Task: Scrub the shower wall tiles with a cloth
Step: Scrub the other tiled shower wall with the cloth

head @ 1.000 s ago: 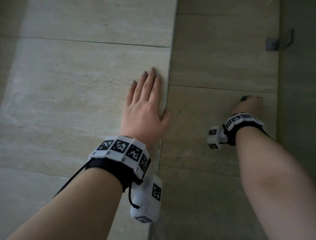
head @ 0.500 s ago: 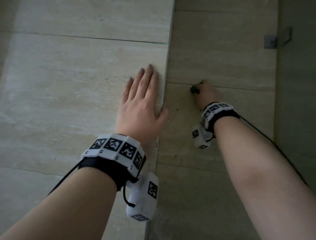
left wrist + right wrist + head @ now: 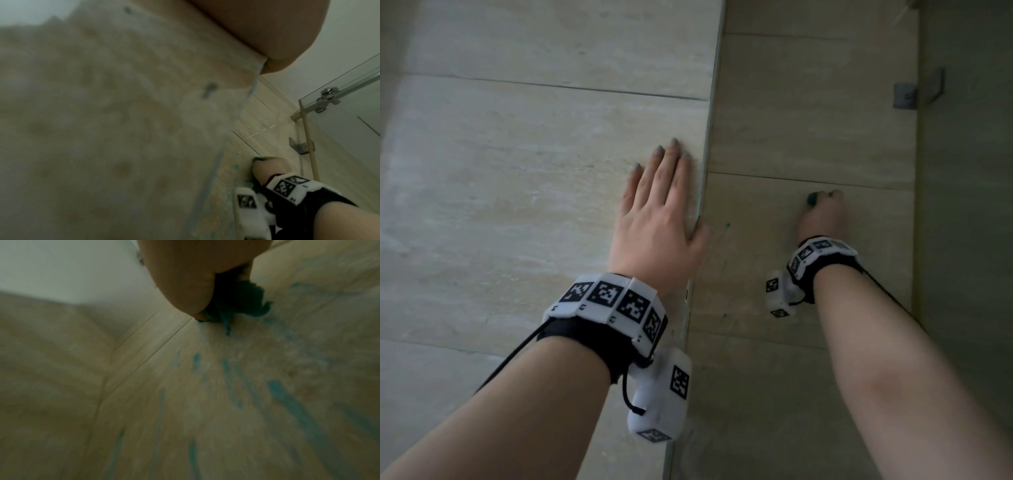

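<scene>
On the wall, the left hand lies flat, fingers straight. Past the corner, the right hand squeezes one green cloth against a tile.

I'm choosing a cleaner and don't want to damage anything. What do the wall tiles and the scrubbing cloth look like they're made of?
The wall tiles look like beige stone or stone-look ceramic, matt: faint horizontal veining, no glare. Which of the two, I cannot tell. The cloth, bunched in the right hand, looks like soft dark teal fabric with a fuzzy, frayed edge, possibly microfibre.
</scene>
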